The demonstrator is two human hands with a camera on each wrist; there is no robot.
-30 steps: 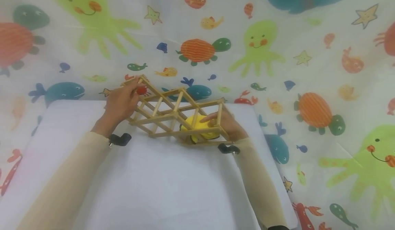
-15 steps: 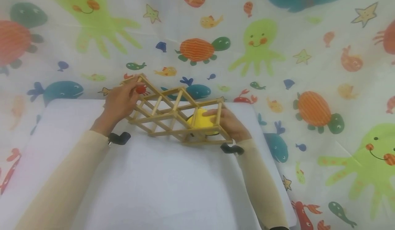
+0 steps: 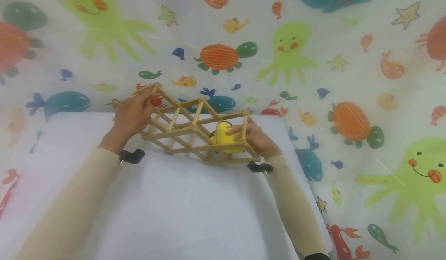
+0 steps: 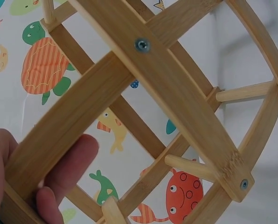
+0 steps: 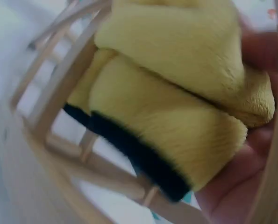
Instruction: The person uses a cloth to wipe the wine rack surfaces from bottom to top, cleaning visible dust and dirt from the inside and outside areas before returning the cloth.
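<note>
A light wooden lattice rack (image 3: pixel 170 133), made of crossed slats joined by screws and round dowels, stands tilted near the back of the table. At its upper left end, my left hand (image 3: pixel 132 112) grips a slat; in the left wrist view the fingers (image 4: pixel 75 161) curl round the wood. My right hand (image 3: pixel 260 142) reaches in through the rack's right end and holds a folded yellow cloth (image 3: pixel 224 136) inside the rightmost opening. Seen from the right wrist, the soft yellow cloth (image 5: pixel 167 107) has a dark edging, and part of the hand is hidden behind it.
A white-covered table (image 3: pixel 188 205) lies under the rack. Behind and to the right hangs a pale curtain (image 3: pixel 278 4) printed with sea animals, close to the table's back edge. Dark wrist mounts (image 3: pixel 132 156) sit on both forearms.
My right hand and the yellow cloth have shifted slightly; the cloth now sits bunched and more upright in the right opening. My left hand keeps its hold on the rack.
</note>
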